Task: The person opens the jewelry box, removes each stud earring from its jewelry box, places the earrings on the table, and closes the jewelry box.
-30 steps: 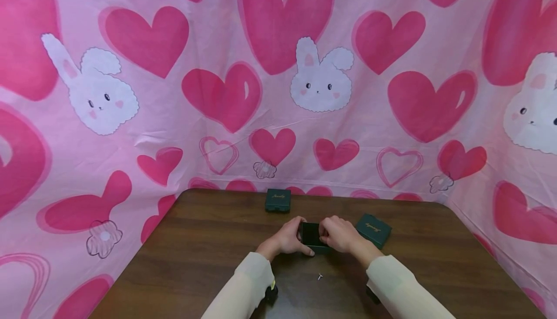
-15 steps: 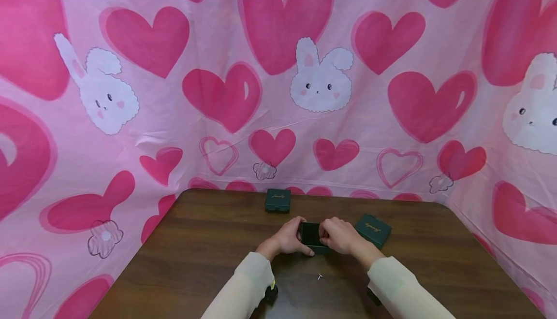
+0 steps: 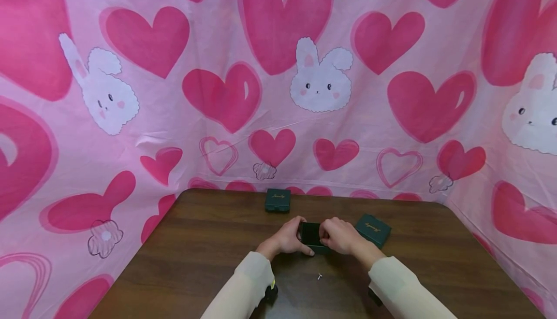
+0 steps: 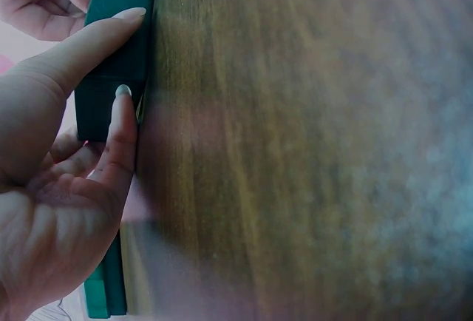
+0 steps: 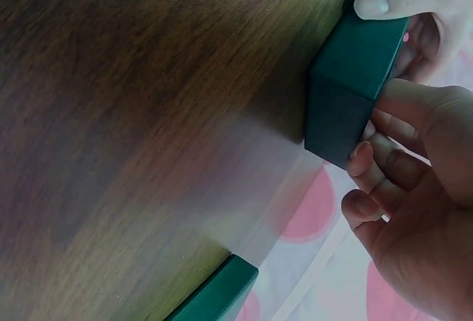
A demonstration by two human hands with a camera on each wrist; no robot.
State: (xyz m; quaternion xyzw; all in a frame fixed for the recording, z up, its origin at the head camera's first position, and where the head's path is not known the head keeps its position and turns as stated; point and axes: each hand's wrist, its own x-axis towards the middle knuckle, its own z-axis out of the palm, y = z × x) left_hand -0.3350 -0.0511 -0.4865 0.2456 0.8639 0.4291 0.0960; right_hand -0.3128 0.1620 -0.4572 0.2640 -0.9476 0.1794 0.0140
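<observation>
A small, square-cornered box (image 3: 321,250), dark green and smooth-walled, sits upright near the middle of the brown wooden table (image 3: 209,261), its top uncovered and its inside very dark. The person's left hand (image 3: 288,238) grips its left side, the thumb laid along the near wall. The right hand (image 3: 341,236) has bent fingers at the right rim, though whether they pinch the wall or something inside is hard to tell.

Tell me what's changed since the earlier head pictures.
The left rabbit print appears shifted right; nothing was visibly taken or released. The left hand still holds the open green box, the right hand stays at its right, and the small white piece lies where it was.
</observation>
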